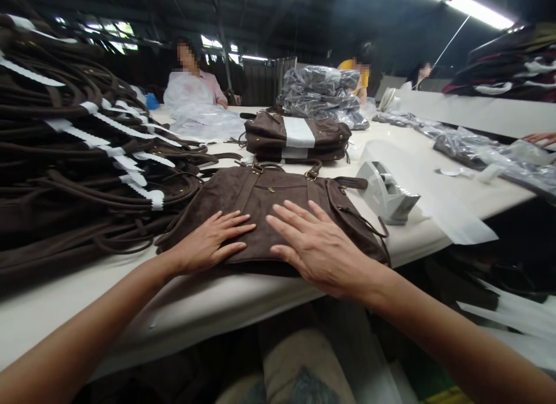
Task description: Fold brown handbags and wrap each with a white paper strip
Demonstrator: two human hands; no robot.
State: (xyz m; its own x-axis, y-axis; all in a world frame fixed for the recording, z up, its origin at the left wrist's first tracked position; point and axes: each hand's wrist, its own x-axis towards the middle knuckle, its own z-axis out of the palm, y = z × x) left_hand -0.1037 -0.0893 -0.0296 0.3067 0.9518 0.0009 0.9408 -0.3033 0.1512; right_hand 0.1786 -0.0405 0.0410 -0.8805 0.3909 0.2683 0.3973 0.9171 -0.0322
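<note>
A dark brown handbag (pixel 264 218) lies flat on the white table in front of me, its two handles pointing away and a short zip across its upper part. My left hand (pixel 217 236) rests on the left of the bag with fingers spread. My right hand (pixel 313 244) lies flat on the bag's right half, fingers apart. Neither hand grips anything. To the right of the bag stands a grey tape dispenser (pixel 386 192). Just behind it, another brown bag (pixel 264 134) is folded, with a white paper band (pixel 299 131) around it.
A tall pile of brown bags (pixel 39 178) with white-wrapped handles fills the left. Plastic-wrapped bags (pixel 321 94) are stacked farther back, and more (pixel 482 155) lie along the right. White sheeting (pixel 452 213) hangs over the table edge (pixel 412 250). Several people work across the table.
</note>
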